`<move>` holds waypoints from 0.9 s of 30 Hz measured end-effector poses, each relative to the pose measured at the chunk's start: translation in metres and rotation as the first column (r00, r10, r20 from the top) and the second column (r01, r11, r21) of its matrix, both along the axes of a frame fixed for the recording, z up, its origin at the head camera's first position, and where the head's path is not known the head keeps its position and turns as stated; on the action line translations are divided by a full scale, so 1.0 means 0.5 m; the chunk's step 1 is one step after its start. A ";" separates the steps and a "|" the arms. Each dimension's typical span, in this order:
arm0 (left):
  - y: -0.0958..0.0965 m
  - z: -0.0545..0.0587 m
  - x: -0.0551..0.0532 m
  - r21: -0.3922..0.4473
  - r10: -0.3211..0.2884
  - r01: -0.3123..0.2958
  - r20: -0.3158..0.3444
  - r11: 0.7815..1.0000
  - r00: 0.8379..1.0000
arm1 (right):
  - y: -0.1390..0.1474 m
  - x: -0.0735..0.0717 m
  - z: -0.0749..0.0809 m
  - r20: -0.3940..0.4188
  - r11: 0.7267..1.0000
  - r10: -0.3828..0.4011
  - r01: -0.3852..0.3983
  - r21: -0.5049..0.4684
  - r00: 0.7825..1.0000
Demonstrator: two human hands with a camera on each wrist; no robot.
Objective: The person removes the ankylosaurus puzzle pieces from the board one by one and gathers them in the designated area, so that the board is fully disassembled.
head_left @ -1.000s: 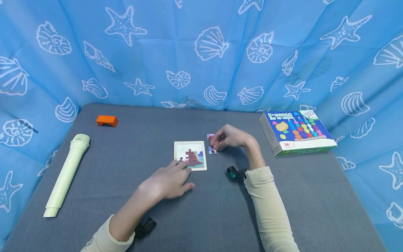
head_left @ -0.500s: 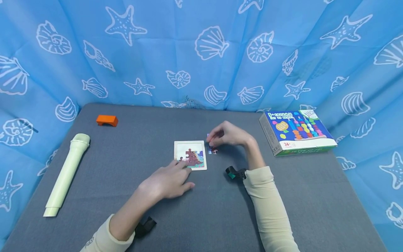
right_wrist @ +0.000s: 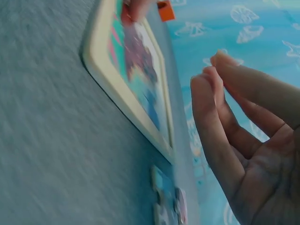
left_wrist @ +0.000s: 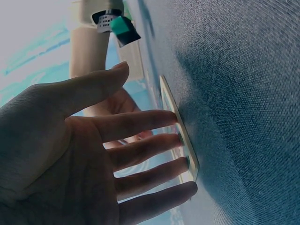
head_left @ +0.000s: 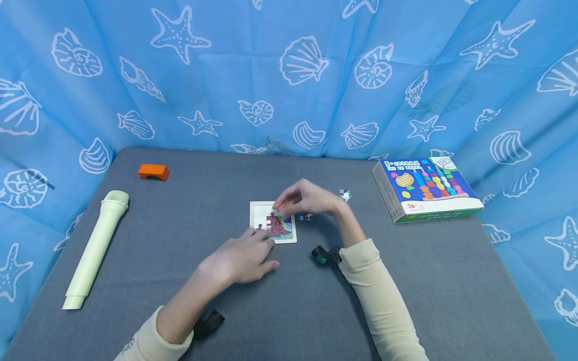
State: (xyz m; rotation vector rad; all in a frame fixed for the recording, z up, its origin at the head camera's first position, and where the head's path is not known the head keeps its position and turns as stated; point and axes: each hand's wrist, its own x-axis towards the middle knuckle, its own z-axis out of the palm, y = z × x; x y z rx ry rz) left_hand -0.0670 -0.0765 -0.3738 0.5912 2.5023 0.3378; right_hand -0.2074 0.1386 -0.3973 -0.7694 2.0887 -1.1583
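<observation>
I have the right hand (head_left: 310, 196) above the puzzle board (head_left: 252, 214), fingers (right_wrist: 206, 112) bent with tips bunched; whether they pinch anything I cannot tell; my left hand (head_left: 239, 258) has its fingers (left_wrist: 150, 146) extended, touching the board's near side; loose pieces (head_left: 306, 217) lie just right of the right fingertips, another piece (head_left: 345, 194) farther right; well right of those fingers sits a box (head_left: 429, 189); well left of the left fingers, a microphone (head_left: 94, 250) on the table (head_left: 289, 316).

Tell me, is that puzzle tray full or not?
Partly filled: joined pieces cover part of the puzzle tray, but in the head view its base shows bare at left, and loose pieces lie outside it.
</observation>
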 end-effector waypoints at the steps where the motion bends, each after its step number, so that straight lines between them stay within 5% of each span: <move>1: 0.000 0.000 0.000 0.001 0.000 0.000 0.002 1.000 1.000 | -0.007 0.002 -0.002 0.007 1.000 -0.002 0.002 0.008 1.000; 7: -0.001 0.000 0.000 0.001 -0.002 0.002 0.002 1.000 1.000 | -0.041 0.017 -0.009 -0.028 0.995 -0.008 0.011 0.100 1.000; 15: 0.001 -0.002 0.000 -0.007 0.002 -0.002 0.009 1.000 1.000 | -0.058 0.031 -0.004 -0.135 0.963 -0.085 0.116 0.242 0.987; 27: 0.000 -0.003 -0.001 -0.009 -0.011 0.011 -0.006 1.000 1.000 | -0.058 0.024 -0.007 -0.106 0.989 -0.037 0.051 0.140 0.994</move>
